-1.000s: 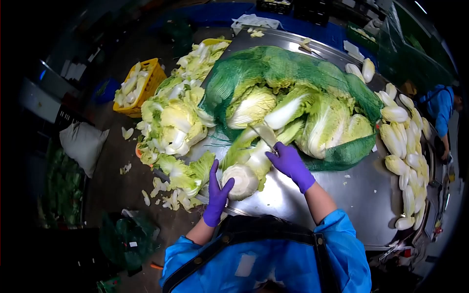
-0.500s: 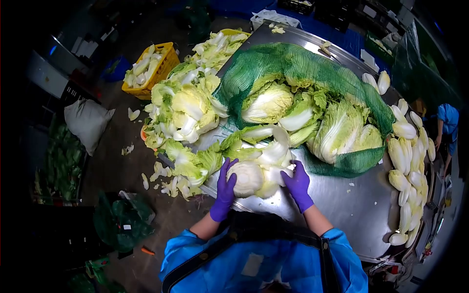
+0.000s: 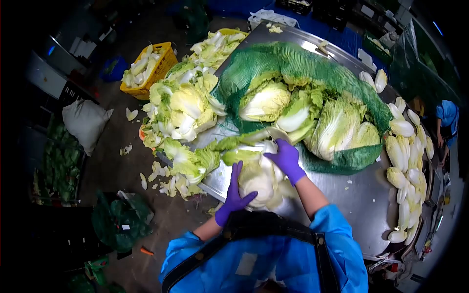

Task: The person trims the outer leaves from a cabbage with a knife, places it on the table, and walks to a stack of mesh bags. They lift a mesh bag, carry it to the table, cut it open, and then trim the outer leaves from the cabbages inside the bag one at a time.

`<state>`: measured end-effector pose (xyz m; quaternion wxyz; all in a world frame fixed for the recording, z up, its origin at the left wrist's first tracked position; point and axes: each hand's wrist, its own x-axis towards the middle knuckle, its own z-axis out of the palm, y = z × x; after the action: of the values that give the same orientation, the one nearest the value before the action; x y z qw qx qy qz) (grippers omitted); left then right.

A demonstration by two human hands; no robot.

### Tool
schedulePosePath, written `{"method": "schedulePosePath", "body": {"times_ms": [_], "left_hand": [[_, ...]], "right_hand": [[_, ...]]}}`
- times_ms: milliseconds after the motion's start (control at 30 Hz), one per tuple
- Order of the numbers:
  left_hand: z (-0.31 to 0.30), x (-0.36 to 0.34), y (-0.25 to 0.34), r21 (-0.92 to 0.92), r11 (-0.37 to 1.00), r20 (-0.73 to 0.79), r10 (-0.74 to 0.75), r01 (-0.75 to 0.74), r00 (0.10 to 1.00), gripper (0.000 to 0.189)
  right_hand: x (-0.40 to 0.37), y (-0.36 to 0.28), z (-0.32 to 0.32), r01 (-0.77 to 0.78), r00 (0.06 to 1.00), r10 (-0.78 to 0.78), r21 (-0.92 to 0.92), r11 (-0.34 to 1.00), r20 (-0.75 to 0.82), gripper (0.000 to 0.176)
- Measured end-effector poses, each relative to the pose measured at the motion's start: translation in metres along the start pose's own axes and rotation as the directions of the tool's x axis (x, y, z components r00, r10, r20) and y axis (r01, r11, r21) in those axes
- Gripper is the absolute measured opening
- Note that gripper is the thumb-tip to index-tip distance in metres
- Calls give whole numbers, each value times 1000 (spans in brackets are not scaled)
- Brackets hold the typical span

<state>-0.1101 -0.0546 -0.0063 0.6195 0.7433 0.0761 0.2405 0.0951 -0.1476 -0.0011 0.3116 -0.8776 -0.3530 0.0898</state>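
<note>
A napa cabbage lies on the steel table near my body, its pale cut base towards me and its outline slightly blurred. My left hand, in a purple glove, cups its left side with fingers and thumb spread around the base. On the far right of the same head, my gloved right hand grips a loosened outer leaf; its fingertips are partly hidden. Just beyond, a green mesh sack lies open around several whole napa cabbages.
Stripped outer leaves pile up at the table's left edge, some on the floor. A yellow crate holds pale cabbage pieces. Trimmed cabbage hearts line the right side of the steel table. Another person stands at far right.
My right hand has moved up and left, from the cabbage's right side to its far side. The cabbage has shifted towards my body and turned, with my left hand moving alongside.
</note>
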Motion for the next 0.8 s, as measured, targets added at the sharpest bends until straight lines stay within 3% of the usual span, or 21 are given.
{"method": "schedulePosePath", "body": {"times_ms": [33, 100, 167, 200, 233, 300, 367, 433, 500, 567, 633, 733, 800], "left_hand": [[3, 0, 2, 8, 1000, -13, 22, -21, 1000, 98], [5, 0, 1, -2, 1000, -78, -17, 17, 997, 91], [7, 4, 6, -55, 997, -137, -66, 59, 988, 82], [11, 7, 14, -76, 995, -202, -72, 57, 977, 70], [13, 8, 14, -77, 995, -199, -75, 61, 977, 70], [15, 9, 14, -131, 985, -324, -152, 115, 934, 60], [19, 12, 18, -222, 963, -480, -243, 151, 843, 46], [5, 8, -6, -280, 907, -458, -414, 314, 787, 36], [-15, 6, -43, -111, 856, -566, -472, 504, 676, 34], [-34, 20, -64, 75, 861, -576, -374, 502, 727, 33], [-41, 43, -63, 80, 886, -572, -334, 456, 749, 32], [-47, 54, -59, 30, 868, -539, -403, 495, 739, 32], [-49, 55, -69, 124, 902, -569, -277, 414, 774, 40]], "right_hand": [[-8, -1, 1, 49, 983, -39, 52, 997, -177, 55], [-28, -37, -34, 40, 967, 30, 266, 963, -255, 46], [-58, -64, -54, -148, 983, 178, 364, 919, -52, 37], [-73, -68, -49, -49, 994, 90, 455, 889, -69, 35], [-80, -72, -43, -5, 1000, 3, 608, 794, 4, 45], [-87, -80, -41, 1, 999, -25, 490, 871, 44, 57], [-86, -70, -28, -90, 991, 24, 518, 850, 134, 67], [-81, -64, -24, -168, 983, 96, 565, 808, 155, 71], [-78, -63, -25, -216, 972, 109, 606, 765, 209, 70], [-81, -64, -18, -248, 951, 47, 664, 706, 305, 70], [-72, -69, -21, -242, 948, 41, 628, 740, 317, 67], [-61, -63, -12, -280, 953, 95, 719, 636, 288, 68], [-58, -63, -19, -307, 943, 95, 723, 618, 320, 66]]}}
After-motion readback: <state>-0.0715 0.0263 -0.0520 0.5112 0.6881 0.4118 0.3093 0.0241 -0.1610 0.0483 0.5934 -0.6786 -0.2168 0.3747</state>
